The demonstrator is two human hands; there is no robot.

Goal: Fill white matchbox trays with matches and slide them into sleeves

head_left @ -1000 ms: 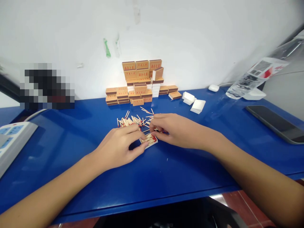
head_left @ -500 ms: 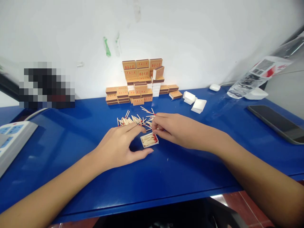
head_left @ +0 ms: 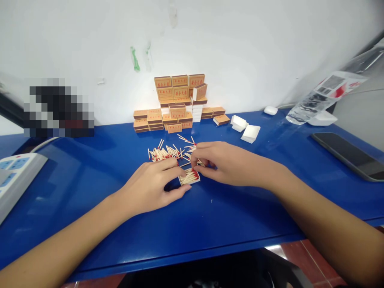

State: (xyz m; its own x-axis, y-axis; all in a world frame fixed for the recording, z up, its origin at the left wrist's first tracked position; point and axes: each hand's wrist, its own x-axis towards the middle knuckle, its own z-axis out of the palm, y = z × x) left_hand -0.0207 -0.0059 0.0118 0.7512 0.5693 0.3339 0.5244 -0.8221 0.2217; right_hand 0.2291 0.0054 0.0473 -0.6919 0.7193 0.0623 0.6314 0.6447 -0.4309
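A small white matchbox tray (head_left: pixel 191 183) lies on the blue table, filled with red-tipped matches (head_left: pixel 189 176). My left hand (head_left: pixel 154 180) holds the tray at its left end, the index fingertip over the matches and the thumb along the near side. At the tray's far right corner, my right hand (head_left: pixel 214 162) has its fingers curled in and pinched towards the thumb; whatever sits between the fingertips is hidden. Just beyond both hands spreads a loose pile of matches (head_left: pixel 163 153), partly covered by my right fingers.
Orange matchboxes (head_left: pixel 180 93) are stacked against the white wall. Two white empty trays (head_left: pixel 251 133) lie right of them. Further right are a plastic bottle (head_left: pixel 312 105), a white earbud case (head_left: pixel 270 110) and a dark phone (head_left: pixel 349 156). A white device with blue keys (head_left: pixel 18 176) sits at left.
My left index finger has come down onto the tray's left end, and the thumb has closed in on its near side. My right fingertips have shifted slightly left at the far corner.
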